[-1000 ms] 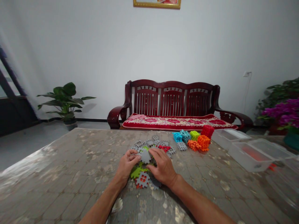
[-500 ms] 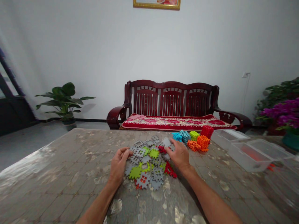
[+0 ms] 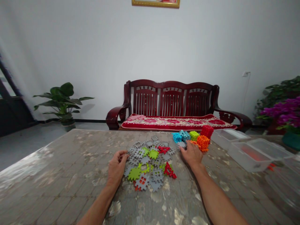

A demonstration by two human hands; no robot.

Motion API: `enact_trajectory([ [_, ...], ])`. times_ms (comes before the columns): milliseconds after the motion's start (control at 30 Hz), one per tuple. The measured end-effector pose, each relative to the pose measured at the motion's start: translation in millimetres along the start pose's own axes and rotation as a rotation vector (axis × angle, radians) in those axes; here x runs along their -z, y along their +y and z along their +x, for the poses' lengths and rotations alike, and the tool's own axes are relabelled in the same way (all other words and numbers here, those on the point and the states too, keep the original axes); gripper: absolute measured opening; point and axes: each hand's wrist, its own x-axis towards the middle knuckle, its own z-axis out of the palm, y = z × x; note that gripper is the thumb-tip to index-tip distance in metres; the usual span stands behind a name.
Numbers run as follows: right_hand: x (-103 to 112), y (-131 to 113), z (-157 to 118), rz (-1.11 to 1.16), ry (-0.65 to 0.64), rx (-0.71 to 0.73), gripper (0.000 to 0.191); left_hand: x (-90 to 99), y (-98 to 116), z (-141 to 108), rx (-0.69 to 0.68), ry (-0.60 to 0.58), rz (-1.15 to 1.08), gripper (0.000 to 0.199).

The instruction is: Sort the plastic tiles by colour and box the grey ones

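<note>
A pile of flat interlocking plastic tiles (image 3: 157,174), grey, green and red with notched edges, lies on the table. My left hand (image 3: 117,166) rests at the pile's left edge, thumb and forefinger brought together; whether a tile is between them is hidden. Right of the pile, my right hand (image 3: 193,155) grips a grey tile (image 3: 181,145) by its edge. This tile is just in front of a blue block (image 3: 185,135) made of joined pieces. Beside my right fingers is an orange block (image 3: 203,142), with a red block (image 3: 207,132) behind it.
A light-blue block (image 3: 176,137) and a lime block (image 3: 194,135) stand in the same cluster. Clear plastic boxes (image 3: 249,159) sit at the table's right side, near a flower pot (image 3: 290,140). A wooden bench (image 3: 172,97) is beyond the patterned tablecloth (image 3: 77,162).
My right hand has moved right, away from the pile, carrying the grey tile to the blocks. My left hand has drawn slightly left and stays by the pile's edge.
</note>
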Motion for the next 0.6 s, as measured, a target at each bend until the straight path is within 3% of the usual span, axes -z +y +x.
enact_trajectory([
  [333,1,-11,1,-0.046,-0.164,-0.036,0.067,0.1,-4,1,-0.004,-0.011,0.051,0.039],
  [600,-4,-10,-2,-0.071,-0.115,-0.008,0.065,-1.4,-2,1,0.004,-0.007,0.06,0.031],
])
